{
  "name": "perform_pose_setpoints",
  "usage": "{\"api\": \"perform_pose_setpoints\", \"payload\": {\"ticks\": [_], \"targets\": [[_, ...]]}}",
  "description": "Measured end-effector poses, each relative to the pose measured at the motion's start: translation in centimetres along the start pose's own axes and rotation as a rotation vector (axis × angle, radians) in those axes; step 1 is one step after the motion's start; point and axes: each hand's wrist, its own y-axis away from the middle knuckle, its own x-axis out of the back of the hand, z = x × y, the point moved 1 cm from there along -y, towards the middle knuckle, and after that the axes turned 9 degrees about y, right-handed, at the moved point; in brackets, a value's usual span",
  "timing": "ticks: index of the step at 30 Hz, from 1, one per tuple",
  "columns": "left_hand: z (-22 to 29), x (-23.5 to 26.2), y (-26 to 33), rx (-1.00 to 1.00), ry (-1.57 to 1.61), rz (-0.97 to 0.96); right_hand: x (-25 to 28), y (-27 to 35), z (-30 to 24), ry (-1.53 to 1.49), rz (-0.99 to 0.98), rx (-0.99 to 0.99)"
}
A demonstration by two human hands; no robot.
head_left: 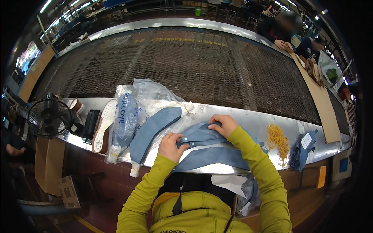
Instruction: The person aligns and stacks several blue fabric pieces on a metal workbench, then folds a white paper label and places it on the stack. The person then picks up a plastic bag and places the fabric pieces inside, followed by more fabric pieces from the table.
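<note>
My left hand (171, 146) pinches the left end of a blue-grey curved cut piece (202, 133), beside small pale square marks at its edge. My right hand (224, 125) is closed on the same piece near its upper right, thumb and fingers pressed together. The piece appears to be in two layers at the left end; whether they are joined I cannot tell. Close to my body a second blue-grey curved piece (213, 158) lies flat on the metal ledge (307, 154). Left of my hands rests a longer blue-grey curved strip (155, 130) with white wrapping at both ends.
To the left are a clear plastic bag (125, 116), a white and brown shoe sole (104, 126), a black case (91, 122) and a fan (48, 118). Yellow thread (276, 140) and a tagged blue bundle (302, 149) lie right. Beyond stretches a mesh conveyor (175, 66); a co-worker's hand (280, 44) is far right.
</note>
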Motion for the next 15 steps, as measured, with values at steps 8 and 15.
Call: {"api": "perform_pose_setpoints", "payload": {"ticks": [8, 15], "targets": [[0.4, 0.7, -0.8, 0.21, 0.03, -0.112, 0.3, 0.0, -0.9, -0.017, 0.025, 0.018], [-0.5, 1.2, -1.4, 0.184, 0.052, -0.108, 0.4, 0.2, -0.9, -0.037, 0.038, -0.018]]}}
